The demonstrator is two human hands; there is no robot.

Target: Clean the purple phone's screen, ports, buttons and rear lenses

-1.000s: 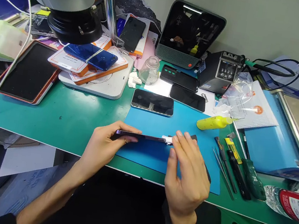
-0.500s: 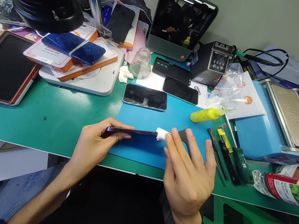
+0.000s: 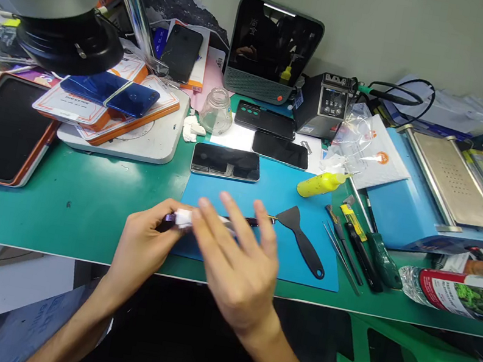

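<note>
My left hand (image 3: 142, 245) pinches one end of a dark, thin phone (image 3: 254, 222), held edge-on above the blue mat (image 3: 221, 193). Against the phone's long upper edge, near my left fingers, lies a folded white tissue (image 3: 183, 217). My right hand (image 3: 238, 270) presses that tissue with its index finger side, the other fingers stretched and slightly blurred; its thumb is hidden. Much of the phone's middle is covered by my right hand. To the right, a black scraper (image 3: 304, 247) lies on the mat. Behind the hands rests another phone (image 3: 226, 162) with a dark screen.
A yellow bottle (image 3: 322, 184) with a needle tip lies beyond the scraper. Tweezers and a green-handled screwdriver (image 3: 384, 259) are at right, near a water bottle (image 3: 458, 293). A glass jar (image 3: 216, 112) stands at the back. A microscope head (image 3: 69, 35) overhangs the left side.
My right hand has moved left with the tissue, from the phone's right end to near my left fingers. The scraper is now fully uncovered. The view has shifted slightly.
</note>
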